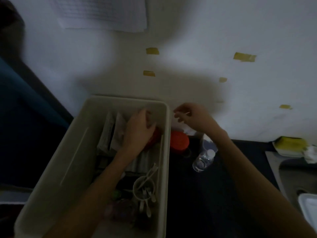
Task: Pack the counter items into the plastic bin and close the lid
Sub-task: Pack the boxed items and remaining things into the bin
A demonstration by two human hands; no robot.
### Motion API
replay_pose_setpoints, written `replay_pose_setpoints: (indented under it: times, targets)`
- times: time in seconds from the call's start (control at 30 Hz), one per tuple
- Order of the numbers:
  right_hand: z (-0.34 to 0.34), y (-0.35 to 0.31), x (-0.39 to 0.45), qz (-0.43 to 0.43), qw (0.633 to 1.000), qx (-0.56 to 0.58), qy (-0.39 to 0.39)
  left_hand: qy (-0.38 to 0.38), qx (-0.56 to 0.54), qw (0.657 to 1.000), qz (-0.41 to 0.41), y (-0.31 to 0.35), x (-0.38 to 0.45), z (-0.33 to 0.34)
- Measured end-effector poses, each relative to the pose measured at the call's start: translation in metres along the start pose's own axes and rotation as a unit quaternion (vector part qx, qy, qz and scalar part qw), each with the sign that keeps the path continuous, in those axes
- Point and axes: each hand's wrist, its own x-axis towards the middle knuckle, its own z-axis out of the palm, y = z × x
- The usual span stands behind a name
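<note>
Left hand [139, 129] inside plastic bin [68, 152], grasp unclear, right hand [193, 117] beside it, pinching small stick [186, 114]

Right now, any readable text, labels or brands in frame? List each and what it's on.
None readable.
Paper sheet on the wall: faint printed lines, too blurred to read.
Clear water bottle on the counter: no legible label.
Packets in the plastic bin: too dark to read.
Yellow tape pieces: blank.
</note>
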Motion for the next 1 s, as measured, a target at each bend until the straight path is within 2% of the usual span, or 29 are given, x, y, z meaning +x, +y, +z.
replay_pose_setpoints:
  times: [0.1, 0.17, 0.27, 0.33, 0.43, 0.53, 0.63, 0.8, 1.0]
  targets:
    - [-0.018, 0.053, 0.008, 0.068, 0.996, -0.048, -0.042, -0.079, -0.007, 0.994, 0.069, 0.063, 0.006, 0.013]
    - [-0.019, 0.08, 0.013, 0.119, 0.988, -0.036, -0.096, -0.157, 0.045, 0.982, 0.092, 0.087, 0.008, 0.044]
    - [-0.013, 0.109, 0.021, 0.177, 0.971, -0.01, -0.161, -0.279, 0.204, 0.936, 0.067, 0.097, 0.015, 0.105]
    - [-0.008, 0.126, 0.025, 0.212, 0.96, -0.004, -0.184, -0.318, 0.275, 0.907, 0.029, 0.088, 0.021, 0.144]
    - [0.003, 0.151, 0.028, 0.25, 0.949, 0.022, -0.193, -0.319, 0.324, 0.89, -0.043, 0.062, 0.023, 0.182]
    - [0.018, 0.163, 0.026, 0.244, 0.948, 0.026, -0.205, -0.348, 0.374, 0.852, -0.112, 0.037, 0.019, 0.201]
    - [0.029, 0.166, 0.021, 0.244, 0.946, 0.028, -0.212, -0.383, 0.358, 0.839, -0.146, 0.023, 0.014, 0.212]
    - [0.044, 0.181, 0.017, 0.252, 0.946, 0.07, -0.193, -0.341, 0.315, 0.874, -0.141, 0.023, 0.006, 0.217]
    - [0.045, 0.192, 0.019, 0.251, 0.945, 0.075, -0.197, -0.341, 0.296, 0.883, -0.125, 0.035, 0.007, 0.204]
